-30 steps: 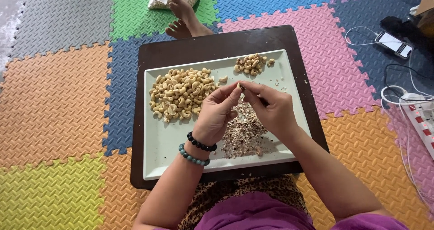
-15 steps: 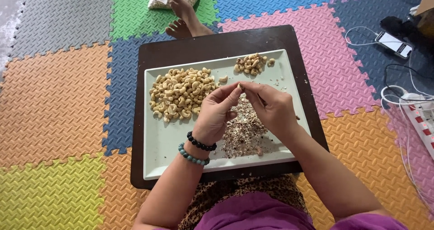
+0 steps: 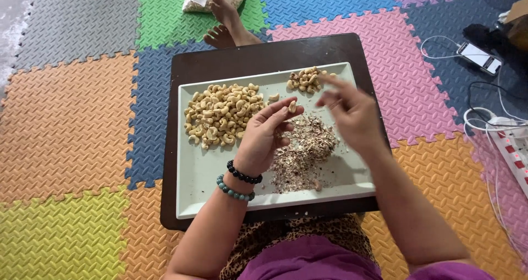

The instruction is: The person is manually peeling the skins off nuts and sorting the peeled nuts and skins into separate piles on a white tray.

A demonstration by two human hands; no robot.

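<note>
Your left hand (image 3: 264, 140) pinches one cashew (image 3: 292, 106) in its fingers above the pale tray (image 3: 203, 173), while your right hand (image 3: 352, 115), fingers loosely spread, hangs near the small nut pile (image 3: 306, 78).

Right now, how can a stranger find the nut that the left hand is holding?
Find the pale tray on the dark board. Above its flaky peel heap, the left hand pinches one cashew: the only nut lifted off the tray, apart from both piles.

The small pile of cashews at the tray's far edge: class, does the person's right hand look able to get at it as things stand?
Probably yes: the right hand hovers open just beside the small pile of cashews, with nothing between them on the tray.
</note>
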